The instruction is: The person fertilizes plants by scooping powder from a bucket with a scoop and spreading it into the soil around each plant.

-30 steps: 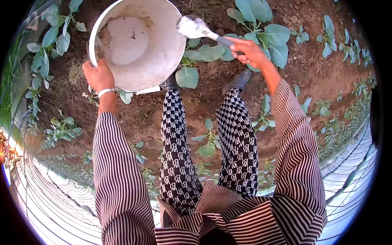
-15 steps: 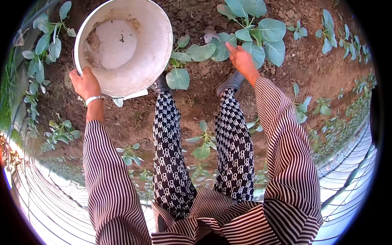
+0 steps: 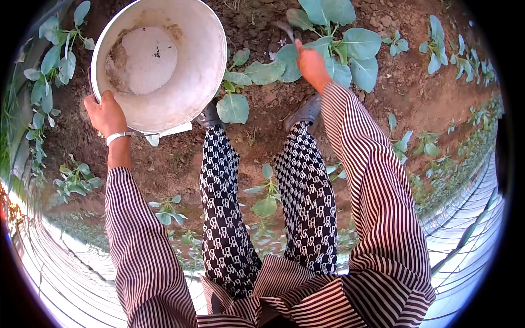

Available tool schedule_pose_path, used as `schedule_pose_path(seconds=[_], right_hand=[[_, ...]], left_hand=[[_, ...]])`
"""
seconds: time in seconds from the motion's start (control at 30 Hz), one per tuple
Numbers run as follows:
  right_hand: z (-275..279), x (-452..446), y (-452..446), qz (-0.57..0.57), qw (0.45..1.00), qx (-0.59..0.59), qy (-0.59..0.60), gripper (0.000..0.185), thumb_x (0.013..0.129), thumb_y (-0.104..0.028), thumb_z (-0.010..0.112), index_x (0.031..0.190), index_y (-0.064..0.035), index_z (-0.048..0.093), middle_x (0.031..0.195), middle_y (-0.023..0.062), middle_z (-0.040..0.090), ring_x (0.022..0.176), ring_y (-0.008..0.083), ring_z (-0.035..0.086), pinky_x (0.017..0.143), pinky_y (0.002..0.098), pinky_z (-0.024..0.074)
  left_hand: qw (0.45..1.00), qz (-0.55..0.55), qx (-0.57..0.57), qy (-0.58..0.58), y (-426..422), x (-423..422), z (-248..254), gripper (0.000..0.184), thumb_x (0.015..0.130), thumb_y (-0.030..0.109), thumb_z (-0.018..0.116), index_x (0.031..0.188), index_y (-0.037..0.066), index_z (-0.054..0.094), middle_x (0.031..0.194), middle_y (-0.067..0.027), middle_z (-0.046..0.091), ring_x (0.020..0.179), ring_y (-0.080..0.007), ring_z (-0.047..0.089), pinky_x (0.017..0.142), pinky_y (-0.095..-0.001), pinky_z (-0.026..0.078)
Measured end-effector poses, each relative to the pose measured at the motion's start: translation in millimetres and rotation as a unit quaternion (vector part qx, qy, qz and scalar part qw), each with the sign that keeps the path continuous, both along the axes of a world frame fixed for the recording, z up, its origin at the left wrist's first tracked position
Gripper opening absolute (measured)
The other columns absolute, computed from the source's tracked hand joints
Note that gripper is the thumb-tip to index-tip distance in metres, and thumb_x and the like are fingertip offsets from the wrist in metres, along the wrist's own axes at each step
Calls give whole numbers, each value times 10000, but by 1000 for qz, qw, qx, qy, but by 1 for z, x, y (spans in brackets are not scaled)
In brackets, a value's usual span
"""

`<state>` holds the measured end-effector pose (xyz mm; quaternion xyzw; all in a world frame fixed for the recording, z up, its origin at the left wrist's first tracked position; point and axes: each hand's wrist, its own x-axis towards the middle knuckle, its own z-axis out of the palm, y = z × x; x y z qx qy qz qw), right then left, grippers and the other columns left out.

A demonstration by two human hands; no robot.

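Observation:
My left hand, with a pale band at the wrist, grips the near left rim of a white bucket. The bucket tilts toward me, and white granules with a few dark specks lie on its bottom. Above a broad-leaved seedling, my right hand is closed around a spoon, whose bowl is blurred. A few white bits show on the soil just below the spoon, beside a leaf.
My shoes stand on brown soil close to the seedlings. More young plants grow along the left, and another row runs at the right. Small seedlings grow between and behind my legs.
The spoon has swung up and away, and the white heap on it is gone from its bowl. My right hand has shifted left; the bucket has drifted slightly left in view.

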<state>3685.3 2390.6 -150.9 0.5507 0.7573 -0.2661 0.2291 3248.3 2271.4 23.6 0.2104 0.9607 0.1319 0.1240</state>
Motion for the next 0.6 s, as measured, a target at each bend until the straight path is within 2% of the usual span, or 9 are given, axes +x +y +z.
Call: schedule_pose_path(seconds=[0.1,0.2,0.27,0.43,0.47,0.5,0.53,0.57,0.6], right_hand=[[28,22,-34,36,999,-19,4,548,865,-124,462,1398,-134,335,961,239,568,767,399,600,680,482,493],[52,30,-57,-21,995,48,87,632,801,-88,553,1395,-173,356,841,225,561,715,383,573,651,456,483],[59,24,-69,-54,991,64,106,650,782,-83,567,1393,-153,355,875,232,557,726,398,575,659,480,481],[16,36,-97,-48,988,34,143,640,783,-90,569,1385,-129,355,839,243,547,736,419,550,656,479,463],[23,29,-96,-75,982,66,158,636,790,-97,569,1387,-127,351,836,246,544,739,425,544,659,483,458],[37,20,-99,-101,974,98,178,632,798,-103,569,1389,-124,346,834,249,541,743,430,539,663,488,454],[46,14,-96,-111,953,138,247,623,810,-118,568,1392,-125,344,823,252,538,751,436,534,670,495,450],[43,17,-100,-111,956,138,233,620,818,-122,568,1394,-127,339,828,259,541,741,445,533,674,502,448],[32,30,-102,-77,983,56,159,631,814,-103,560,1400,-121,327,872,265,553,752,446,541,677,500,450]], left_hand=[[1000,-1,20,11,-1,-4,-3,386,762,258,543,1026,-22,523,986,-219,571,897,-336,555,824,-405,417],[999,11,30,0,-3,-6,-6,391,730,272,577,1003,-7,558,982,-201,583,924,-326,551,846,-395,407],[1000,6,24,3,-1,-4,-7,391,733,270,574,1011,-4,552,988,-205,585,927,-326,555,844,-402,408],[1000,-3,6,13,5,5,-1,387,752,249,568,1040,-5,518,992,-217,586,907,-337,572,835,-427,422],[999,-31,12,24,4,7,0,198,833,139,569,927,-16,489,843,-158,537,774,-257,553,715,-416,446],[998,-35,30,29,-2,1,-8,196,810,113,578,921,-15,481,843,-178,530,759,-294,543,730,-435,432],[992,-94,52,59,-9,-3,-11,215,787,94,580,932,-19,469,862,-204,523,784,-358,529,754,-456,415],[989,-110,61,80,-13,-3,-16,238,773,88,575,945,-24,453,886,-225,513,846,-410,506,780,-468,402],[991,-90,59,76,-10,2,-14,246,768,86,573,948,-23,446,908,-230,510,882,-417,495,793,-473,392]])
